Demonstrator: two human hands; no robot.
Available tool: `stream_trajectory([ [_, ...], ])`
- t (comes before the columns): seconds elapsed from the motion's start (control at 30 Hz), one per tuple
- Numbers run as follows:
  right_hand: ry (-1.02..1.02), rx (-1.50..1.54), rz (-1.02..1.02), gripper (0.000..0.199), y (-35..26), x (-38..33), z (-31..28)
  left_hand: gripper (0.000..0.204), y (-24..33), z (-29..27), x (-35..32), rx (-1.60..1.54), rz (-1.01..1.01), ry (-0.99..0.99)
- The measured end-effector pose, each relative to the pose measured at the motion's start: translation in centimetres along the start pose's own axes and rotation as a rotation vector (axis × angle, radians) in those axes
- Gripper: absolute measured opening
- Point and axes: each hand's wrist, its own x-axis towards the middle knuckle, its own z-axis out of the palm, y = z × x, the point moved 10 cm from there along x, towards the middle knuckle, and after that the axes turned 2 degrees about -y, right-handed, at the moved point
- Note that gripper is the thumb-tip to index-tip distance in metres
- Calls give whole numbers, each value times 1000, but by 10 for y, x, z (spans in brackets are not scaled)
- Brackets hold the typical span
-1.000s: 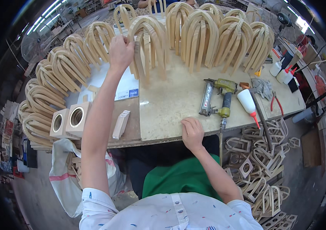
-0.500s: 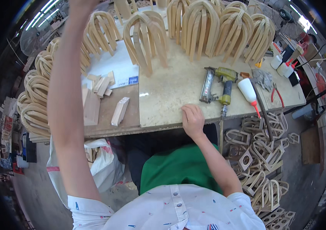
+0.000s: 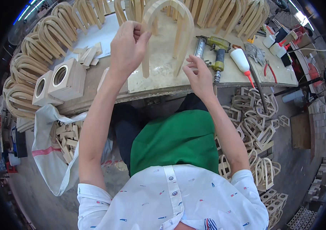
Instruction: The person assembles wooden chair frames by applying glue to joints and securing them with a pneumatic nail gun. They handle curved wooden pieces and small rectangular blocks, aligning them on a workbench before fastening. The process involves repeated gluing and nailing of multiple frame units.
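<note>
In front of me a pale wooden arch frame stands upright at the workbench. My left hand pinches one of its left legs between thumb and fingers. Beside the right legs is my right hand, its fingers apart and holding nothing. A green nail gun with a hose fitting lies just beyond the right hand. To its right lies a white squeeze bottle with a red nozzle.
Rows of wooden arches line the back and left of the bench. Two square blocks with round holes sit at its left edge, near thin wooden strips. Red-handled pliers lie right. A white sack holds wood pieces below.
My left hand has come back from the far left and now grips an arch, drawn nearer. My right hand has lifted from the bench edge and its fingers have spread. The view has shifted.
</note>
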Motion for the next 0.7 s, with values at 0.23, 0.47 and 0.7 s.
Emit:
stream_trajectory([
  [0.23,-50,-55,-43,20,23,4,35,30,-22,1,-26,-66,-128,-39],
  [0.47,-41,-30,-43,17,44,21,37,24,-116,-58,-57,98,-339,-238],
  [0.7,-60,41,15,22,46,27,40,26,-178,-57,-113,457,-483,-426],
])
